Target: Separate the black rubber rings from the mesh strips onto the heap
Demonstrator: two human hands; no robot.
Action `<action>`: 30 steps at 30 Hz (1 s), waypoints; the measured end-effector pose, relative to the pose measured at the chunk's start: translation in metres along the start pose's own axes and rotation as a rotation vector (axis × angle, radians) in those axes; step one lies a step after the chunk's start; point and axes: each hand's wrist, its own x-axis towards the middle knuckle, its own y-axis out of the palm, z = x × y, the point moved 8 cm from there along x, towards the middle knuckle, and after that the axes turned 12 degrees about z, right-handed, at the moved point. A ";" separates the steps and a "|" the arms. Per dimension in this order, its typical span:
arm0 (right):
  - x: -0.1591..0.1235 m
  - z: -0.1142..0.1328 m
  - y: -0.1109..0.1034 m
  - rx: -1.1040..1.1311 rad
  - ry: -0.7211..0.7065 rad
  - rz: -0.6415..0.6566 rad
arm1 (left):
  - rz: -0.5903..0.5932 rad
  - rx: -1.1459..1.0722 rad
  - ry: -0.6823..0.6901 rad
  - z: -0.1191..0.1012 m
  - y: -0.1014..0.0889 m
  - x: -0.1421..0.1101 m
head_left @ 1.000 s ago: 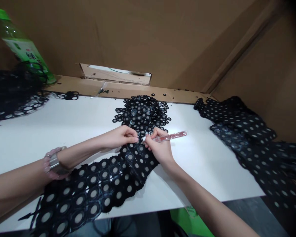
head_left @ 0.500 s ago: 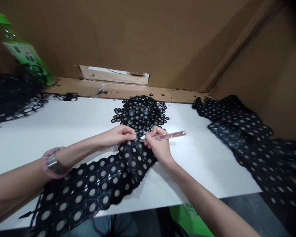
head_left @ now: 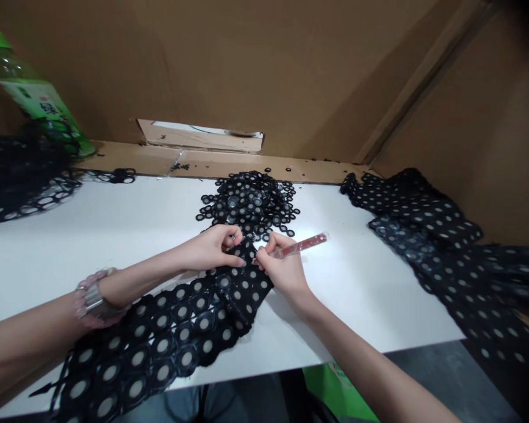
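Observation:
A black sheet of rings with pale round centres [head_left: 183,335] runs diagonally across the white table, its far end folded over. My left hand [head_left: 214,247] is at that far end, thumb and forefinger apart, the thumb resting on the sheet. Between the thumb and fingers of my right hand [head_left: 286,267] is a slim pen-like tool with a red handle [head_left: 306,242], its working tip too small to make out at the sheet's edge. Just beyond both hands lies a heap of loose black rings [head_left: 251,197].
More black dotted sheets [head_left: 423,235] lie at the right, spilling over the table edge. Black net-like scrap [head_left: 22,176] is piled at the left before a green-capped bottle [head_left: 44,100]. A cardboard wall [head_left: 247,64] with a slot closes off the back.
My left thumb has come away from the forefinger and moved down onto the sheet. My right hand has shifted slightly nearer with the tool. The view has moved a little.

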 end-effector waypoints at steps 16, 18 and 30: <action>-0.001 0.000 0.005 0.010 -0.020 0.043 | -0.089 -0.187 0.019 0.005 0.001 -0.002; -0.003 0.007 0.006 -0.062 -0.075 0.044 | -0.100 -0.216 0.013 0.006 0.001 -0.002; -0.005 -0.001 -0.009 0.188 -0.025 -0.025 | -0.073 -0.029 -0.015 0.001 -0.002 -0.005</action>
